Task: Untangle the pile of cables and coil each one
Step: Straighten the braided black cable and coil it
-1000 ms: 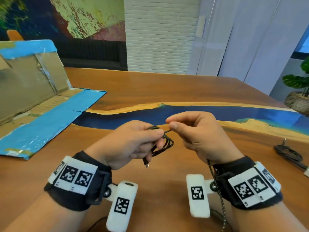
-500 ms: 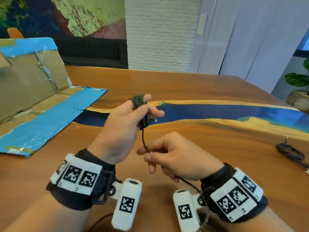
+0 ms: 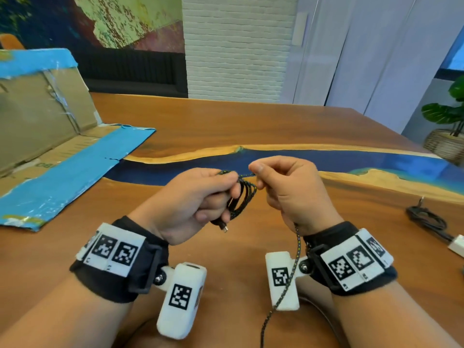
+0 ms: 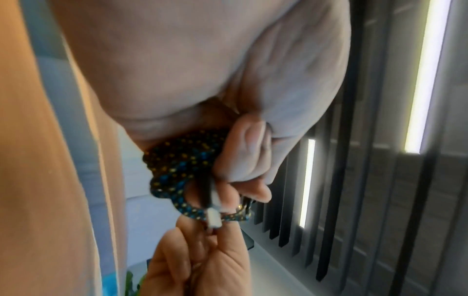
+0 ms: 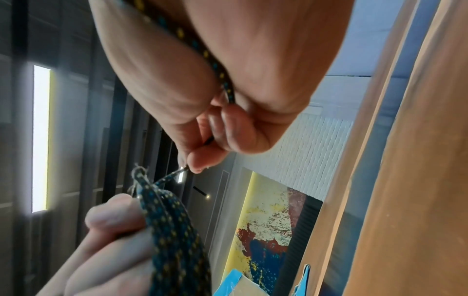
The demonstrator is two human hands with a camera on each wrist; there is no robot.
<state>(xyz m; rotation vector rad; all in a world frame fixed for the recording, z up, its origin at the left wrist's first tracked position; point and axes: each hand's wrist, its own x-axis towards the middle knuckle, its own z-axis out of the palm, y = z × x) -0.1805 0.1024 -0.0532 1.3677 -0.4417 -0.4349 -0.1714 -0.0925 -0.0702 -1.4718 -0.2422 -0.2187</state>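
Observation:
A dark braided cable (image 3: 244,197) with yellow and blue flecks is wound in several loops that my left hand (image 3: 200,197) grips above the wooden table (image 3: 226,126). Its plug (image 3: 224,227) sticks out below the fist. My right hand (image 3: 283,187) pinches the free strand just right of the loops. The strand (image 3: 288,280) then runs through that palm and down past the wrist toward me. In the left wrist view the loops (image 4: 177,164) sit under my curled fingers beside a pale connector (image 4: 213,218). In the right wrist view the strand (image 5: 202,52) crosses the palm above the loops (image 5: 172,230).
A flattened cardboard box (image 3: 50,136) with blue tape lies at the left of the table. Another black cable (image 3: 426,219) with a white adapter (image 3: 457,244) lies at the right edge. A potted plant (image 3: 447,131) stands beyond the table's right corner.
Half a second ago my left hand was raised with the loops and my right hand was low by the wrist. Now the left has dropped and the right has risen beside the loops.

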